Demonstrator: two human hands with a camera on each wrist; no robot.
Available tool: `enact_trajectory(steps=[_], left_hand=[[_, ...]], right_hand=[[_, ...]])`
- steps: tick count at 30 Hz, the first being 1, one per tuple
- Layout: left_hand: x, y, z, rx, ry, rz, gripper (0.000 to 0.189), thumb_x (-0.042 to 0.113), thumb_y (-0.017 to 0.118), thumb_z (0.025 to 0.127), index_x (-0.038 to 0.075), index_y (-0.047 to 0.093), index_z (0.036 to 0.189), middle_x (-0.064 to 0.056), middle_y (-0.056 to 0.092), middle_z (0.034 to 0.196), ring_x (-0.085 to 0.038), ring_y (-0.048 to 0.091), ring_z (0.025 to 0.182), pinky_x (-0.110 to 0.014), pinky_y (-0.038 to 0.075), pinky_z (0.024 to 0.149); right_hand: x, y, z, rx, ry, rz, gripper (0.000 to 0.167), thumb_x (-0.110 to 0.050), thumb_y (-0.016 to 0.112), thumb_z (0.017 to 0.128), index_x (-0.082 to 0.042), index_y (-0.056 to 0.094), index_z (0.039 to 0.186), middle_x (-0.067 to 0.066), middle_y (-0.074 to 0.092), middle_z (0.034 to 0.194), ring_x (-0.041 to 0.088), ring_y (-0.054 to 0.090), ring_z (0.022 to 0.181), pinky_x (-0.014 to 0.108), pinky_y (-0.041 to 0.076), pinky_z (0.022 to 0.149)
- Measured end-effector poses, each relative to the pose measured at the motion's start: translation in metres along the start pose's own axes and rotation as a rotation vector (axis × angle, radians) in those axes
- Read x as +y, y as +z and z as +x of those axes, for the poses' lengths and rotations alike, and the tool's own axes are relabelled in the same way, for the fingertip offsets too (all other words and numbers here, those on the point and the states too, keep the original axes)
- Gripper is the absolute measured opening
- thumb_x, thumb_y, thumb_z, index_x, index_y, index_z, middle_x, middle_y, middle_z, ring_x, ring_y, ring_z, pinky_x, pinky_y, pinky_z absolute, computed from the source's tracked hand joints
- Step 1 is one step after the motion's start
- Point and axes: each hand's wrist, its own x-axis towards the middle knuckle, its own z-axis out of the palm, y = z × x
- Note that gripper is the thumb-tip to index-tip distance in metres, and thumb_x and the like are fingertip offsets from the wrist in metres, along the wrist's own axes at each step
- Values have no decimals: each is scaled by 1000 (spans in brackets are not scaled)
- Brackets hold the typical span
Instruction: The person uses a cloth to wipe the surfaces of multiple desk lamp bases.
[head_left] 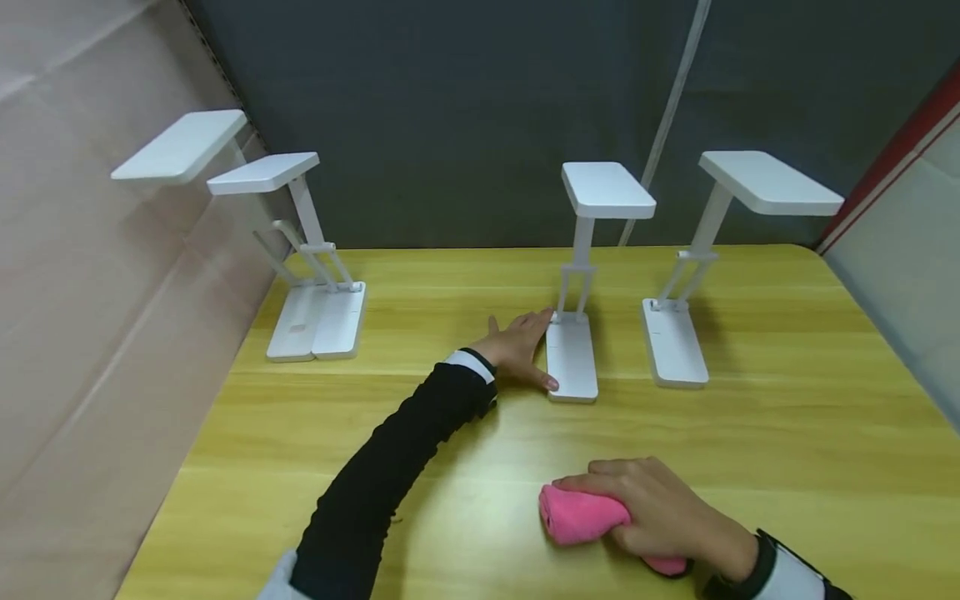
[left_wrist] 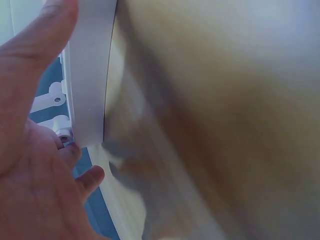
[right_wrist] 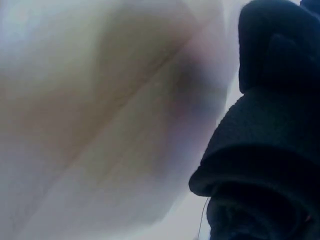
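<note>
My left hand point(head_left: 517, 346) reaches to the white desk lamp point(head_left: 572, 358) right of the middle, fingers spread. Its thumb touches the near left corner of the base, and its fingertips lie by the far end, near the hinge. In the left wrist view the thumb point(left_wrist: 42, 35) lies along the base's side point(left_wrist: 90, 75). My right hand point(head_left: 648, 504) grips a rolled pink cloth point(head_left: 577, 515) low over the table's near part. Its palm hides the middle of the roll. In the right wrist view, dark folds of fabric point(right_wrist: 270, 130) fill the right side.
Another white desk lamp point(head_left: 678, 346) stands to the right. Two more, an outer lamp point(head_left: 292, 325) and an inner lamp point(head_left: 341, 321), stand side by side at the left. All lamp heads are raised. A dark partition point(head_left: 450, 125) borders the wooden table point(head_left: 787, 433) behind.
</note>
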Motion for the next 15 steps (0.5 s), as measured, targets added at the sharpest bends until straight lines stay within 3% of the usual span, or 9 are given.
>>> enact_trajectory(steps=[9,12,15], left_hand=[[-2,-18,12,-5,-52,-47,119,58,71,76,18,-11,153,2,-7,160,-20,-3,145,-67,-5,105],[-4,-20,15,24,-63,-45,120,57,72,75,18,-8,154,2,-4,160,-19,-3,145,-67,-4,106],[-7,-16,22,83,-62,22,122,64,71,71,19,-5,154,4,-2,160,-17,-5,145,-67,-4,106]], right_hand=[[1,0,7,-27,-34,50,74,1,63,54,-33,65,120,-22,56,86,-4,40,63,13,30,48],[5,-1,9,-31,-46,52,74,1,63,54,-32,65,120,-21,58,89,-5,41,64,13,31,49],[9,-2,9,-23,-54,38,73,0,64,53,-32,65,119,-22,57,88,-5,40,62,12,30,48]])
